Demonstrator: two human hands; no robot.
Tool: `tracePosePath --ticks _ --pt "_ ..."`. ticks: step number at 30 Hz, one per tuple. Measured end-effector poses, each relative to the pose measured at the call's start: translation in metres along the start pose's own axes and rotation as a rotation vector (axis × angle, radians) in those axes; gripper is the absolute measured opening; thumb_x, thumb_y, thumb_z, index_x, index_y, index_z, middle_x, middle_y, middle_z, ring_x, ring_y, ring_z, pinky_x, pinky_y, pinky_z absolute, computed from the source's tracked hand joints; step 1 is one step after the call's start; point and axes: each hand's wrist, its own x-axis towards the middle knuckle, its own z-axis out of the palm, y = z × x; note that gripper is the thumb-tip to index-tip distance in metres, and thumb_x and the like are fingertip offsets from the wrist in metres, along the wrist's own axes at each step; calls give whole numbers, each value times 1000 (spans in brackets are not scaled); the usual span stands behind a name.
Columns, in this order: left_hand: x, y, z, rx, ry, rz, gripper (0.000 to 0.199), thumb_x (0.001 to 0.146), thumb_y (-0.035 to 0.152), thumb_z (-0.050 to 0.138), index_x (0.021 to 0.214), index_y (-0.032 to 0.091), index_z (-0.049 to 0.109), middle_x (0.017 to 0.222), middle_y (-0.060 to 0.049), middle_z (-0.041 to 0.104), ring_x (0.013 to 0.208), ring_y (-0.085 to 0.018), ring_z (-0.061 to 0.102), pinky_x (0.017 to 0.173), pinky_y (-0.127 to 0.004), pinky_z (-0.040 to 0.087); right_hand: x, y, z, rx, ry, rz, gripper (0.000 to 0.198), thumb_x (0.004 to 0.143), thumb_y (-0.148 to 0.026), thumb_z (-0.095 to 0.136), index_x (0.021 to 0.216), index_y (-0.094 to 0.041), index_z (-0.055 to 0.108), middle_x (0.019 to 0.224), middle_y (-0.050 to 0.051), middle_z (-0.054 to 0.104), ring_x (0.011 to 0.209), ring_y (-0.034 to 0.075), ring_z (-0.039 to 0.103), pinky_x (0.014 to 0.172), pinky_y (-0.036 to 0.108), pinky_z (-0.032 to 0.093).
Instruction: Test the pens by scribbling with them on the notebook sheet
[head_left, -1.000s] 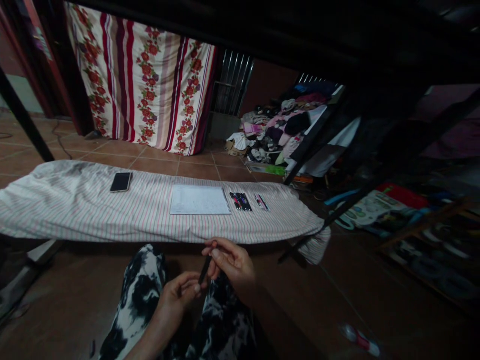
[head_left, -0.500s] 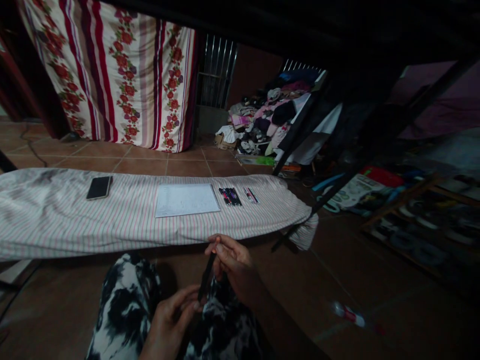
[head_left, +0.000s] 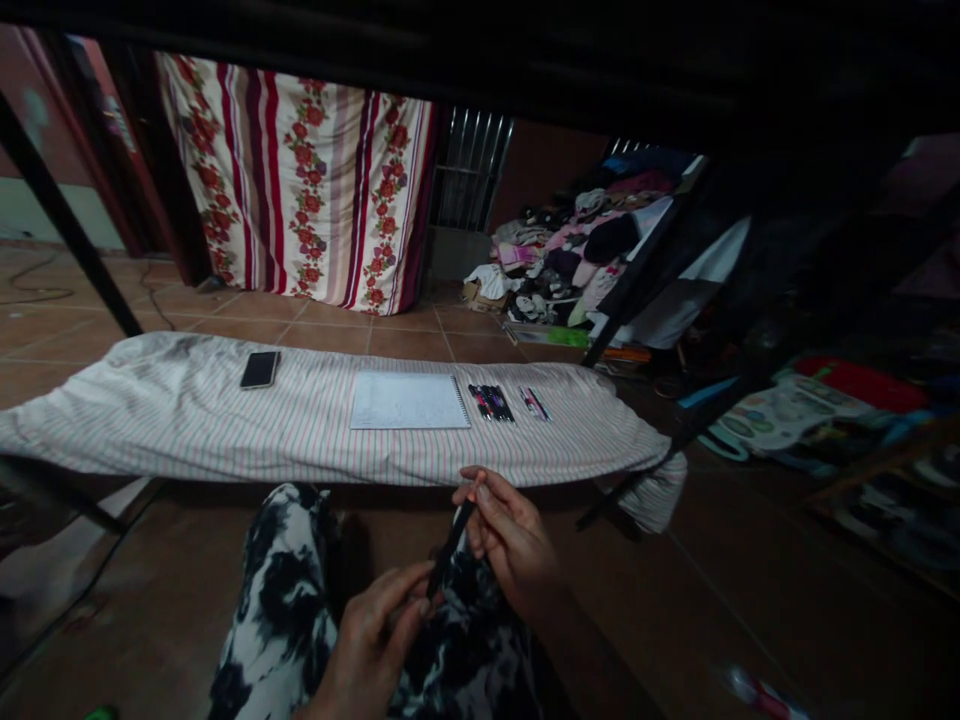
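Above my lap, a slim black pen (head_left: 452, 543) slants between my two hands. My left hand (head_left: 379, 620) pinches its lower end between thumb and fingers. At the upper end, my right hand (head_left: 510, 530) closes thumb and fingertips on it; a small orange spot shows there, too dim to make out. Beyond the hands, an open spiral notebook (head_left: 410, 401) lies on a striped cloth (head_left: 315, 445). Right of the notebook is a row of several dark pens (head_left: 491, 403), then a smaller group of pens (head_left: 535, 404).
A phone (head_left: 260, 369) lies on the cloth at the left. Dark metal bars (head_left: 630, 480) rise by the cloth's right end. Behind are a flowered curtain (head_left: 300, 190) and a heap of clothes (head_left: 577, 245). A plastic bottle (head_left: 761, 692) lies on the tiled floor at lower right.
The view has swung left, so the cloth, notebook and hands appear further right. Both hands still hold the pen at its two ends, with little change in grip.
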Motion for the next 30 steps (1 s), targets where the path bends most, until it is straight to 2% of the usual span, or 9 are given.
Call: tracePosePath --ticks 5,12,21,30 --pt "-5 2 -9 82 8 107 27 80 23 56 104 27 68 86 -5 71 78 -17 66 70 -20 50 -2 0 11 -14 -11 15 26 74 -36 65 94 -19 62 77 2 62 42 4 43 38 17 33" --pt "-8 4 -21 83 13 150 28 82 22 53 106 24 66 88 -7 71 81 -18 64 74 -24 50 0 3 26 -31 -30 43 29 73 -35 66 96 -18 60 77 2 62 42 4 42 37 18 32" --pt "-4 3 -26 59 -6 132 30 81 21 54 108 26 65 89 -6 71 81 -17 65 75 -22 48 9 0 36 -41 -13 31 27 72 -35 66 92 -18 62 73 0 61 40 3 39 36 16 29" --pt "8 4 -22 56 17 56 28 80 23 55 106 25 67 91 -6 71 82 -19 66 76 -24 49 27 3 28 -21 -29 22 26 74 -33 64 95 -18 62 74 1 62 40 2 40 37 17 31"
